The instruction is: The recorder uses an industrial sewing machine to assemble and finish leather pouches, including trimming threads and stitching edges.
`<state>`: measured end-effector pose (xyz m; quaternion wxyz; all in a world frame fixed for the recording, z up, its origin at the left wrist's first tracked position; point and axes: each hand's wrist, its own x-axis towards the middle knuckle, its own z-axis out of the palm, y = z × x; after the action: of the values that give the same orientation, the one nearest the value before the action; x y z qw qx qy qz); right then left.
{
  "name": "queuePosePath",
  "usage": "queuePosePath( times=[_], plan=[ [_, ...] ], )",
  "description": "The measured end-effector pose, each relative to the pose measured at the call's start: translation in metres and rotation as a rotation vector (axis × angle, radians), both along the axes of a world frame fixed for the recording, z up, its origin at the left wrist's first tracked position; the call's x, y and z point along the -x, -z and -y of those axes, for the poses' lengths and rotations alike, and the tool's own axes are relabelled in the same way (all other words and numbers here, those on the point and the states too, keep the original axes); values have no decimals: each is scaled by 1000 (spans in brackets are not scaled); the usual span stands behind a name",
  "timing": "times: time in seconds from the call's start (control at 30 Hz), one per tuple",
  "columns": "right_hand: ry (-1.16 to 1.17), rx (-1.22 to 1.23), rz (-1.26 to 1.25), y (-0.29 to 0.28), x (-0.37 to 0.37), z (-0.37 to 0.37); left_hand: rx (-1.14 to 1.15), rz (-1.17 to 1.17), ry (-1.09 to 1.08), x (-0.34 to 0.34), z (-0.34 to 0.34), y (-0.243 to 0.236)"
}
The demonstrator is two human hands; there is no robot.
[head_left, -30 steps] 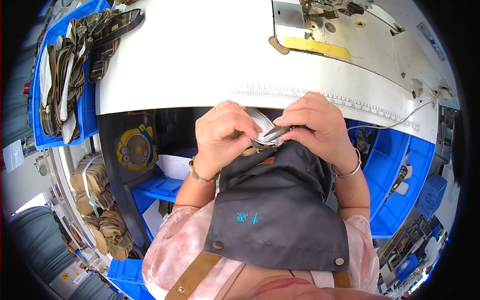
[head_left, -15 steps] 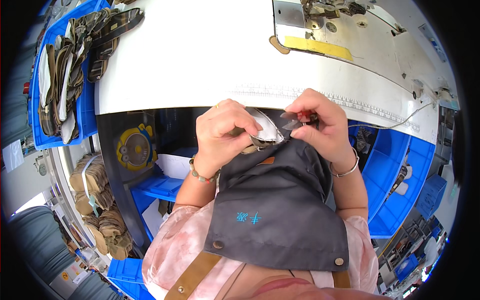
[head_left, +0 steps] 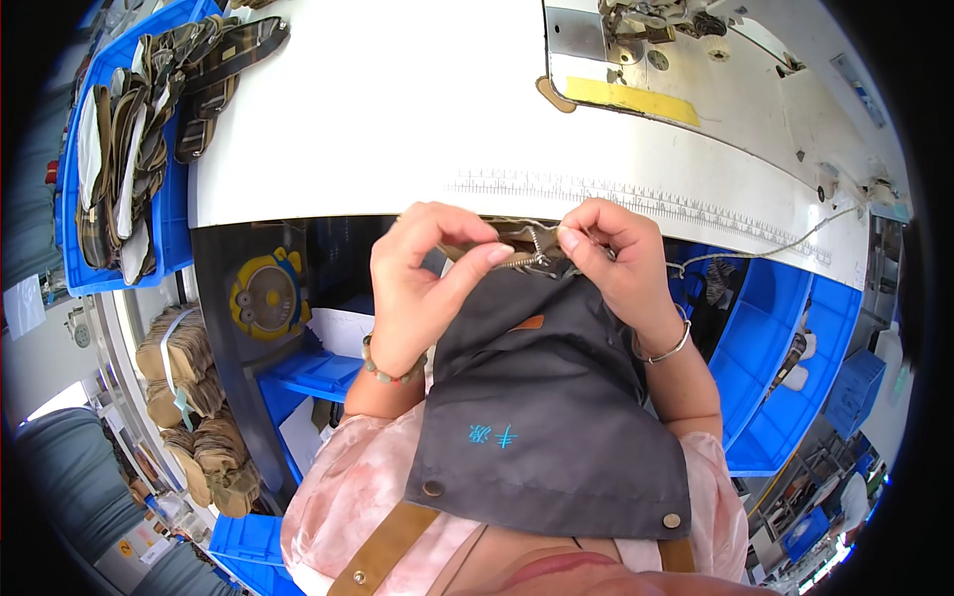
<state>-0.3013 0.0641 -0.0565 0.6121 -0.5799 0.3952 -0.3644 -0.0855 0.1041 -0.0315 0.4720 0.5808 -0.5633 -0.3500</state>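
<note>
My left hand (head_left: 427, 278) pinches a small brown fabric piece (head_left: 512, 241) with a metal zipper (head_left: 520, 260), just below the table's front edge. My right hand (head_left: 611, 268) grips the same piece at its right end, thumb and index finger by the zipper; whether anything else is in its curled fingers I cannot make out. The piece is held over my dark grey apron (head_left: 542, 397), and my fingers hide much of it.
The white table (head_left: 378, 119) carries a sewing machine (head_left: 656, 45) and a printed ruler. A blue bin (head_left: 174, 238) of plaid pieces stands left, above tan bundles (head_left: 179, 358). Blue trays (head_left: 755, 368) sit below right, a yellow cartoon-shaped fan (head_left: 263, 293) below left.
A red-and-dark tool seen in my right hand half a second ago is out of sight; that hand now pinches the piece. The piece has turned, showing zipper and brown fabric instead of white lining.
</note>
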Motion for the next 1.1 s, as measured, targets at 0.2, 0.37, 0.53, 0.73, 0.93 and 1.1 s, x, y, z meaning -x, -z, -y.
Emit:
queuePosePath(
  times=[0.2, 0.37, 0.53, 0.73, 0.93, 1.1],
  plan=[
    [2, -32, 2, -9, -3, -4, 36, 117, 149, 12, -2, 2],
    [-84, 272, -225, -23, 4, 5, 20, 91, 197, 16, -1, 5],
    [-121, 500, -282, -26, 4, 9, 25, 37, 233, 21, 0, 12],
    [41, 484, -268, -22, -2, 3, 12, -107, 197, 25, -1, 11],
    [93, 416, -263, -16, -1, 4, -32, -188, 204, 24, 0, 14],
    [186, 254, -292, -35, 7, 5, -129, -353, 152, 22, -1, 18]
  ],
)
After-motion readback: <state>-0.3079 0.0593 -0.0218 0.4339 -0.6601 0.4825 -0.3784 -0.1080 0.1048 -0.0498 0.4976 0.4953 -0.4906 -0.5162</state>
